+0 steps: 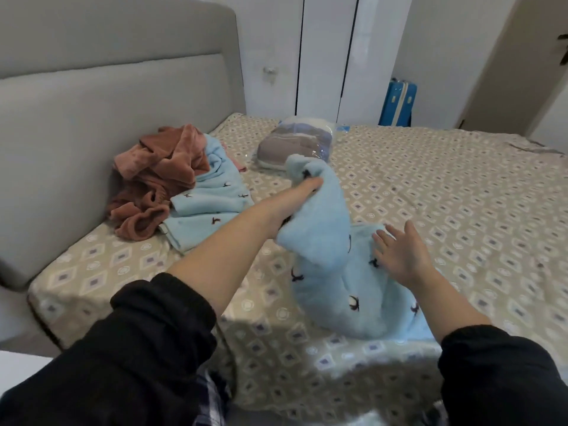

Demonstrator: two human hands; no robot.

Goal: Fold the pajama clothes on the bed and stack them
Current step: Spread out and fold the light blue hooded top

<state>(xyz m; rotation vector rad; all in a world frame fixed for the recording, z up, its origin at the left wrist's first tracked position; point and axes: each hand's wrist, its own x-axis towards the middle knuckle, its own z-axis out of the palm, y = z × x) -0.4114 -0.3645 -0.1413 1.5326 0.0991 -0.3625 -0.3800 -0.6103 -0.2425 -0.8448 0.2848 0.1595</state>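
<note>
Light-blue pajama piece (335, 281): lies on the bed (461, 195), well apart from the headboard (92, 124), one end lifted off the sheet.

Long axis: runs roughly alongside the headboard rather than straight away from it, with the raised end pointing up and toward the far side and the low end spread close to the near bed edge, a little farther from the headboard.

Left hand (302, 192): clamps a bunched fistful of the raised end, fingers curled into the fleece.

Right hand (399, 253): rests flat on the low part, fingers straight and spread, gripping nothing.

Likely faults, by judgement:
- a skewed fold, from a grip on a bunch rather than a clean hem
- dragging of the low part under a merely pressing palm
- springing open of the thick pile on release
- sliding of the low end over the near edge

Outward:
- second light-blue piece (209, 204) and rust-coloured pajama heap (159, 179), unfolded, touching each other, close against the headboard
- plastic-wrapped bundle (295, 142), just beyond the raised end, farther from the headboard than the heap
- blue suitcase (398, 103), on the floor, farthest from the headboard
</note>
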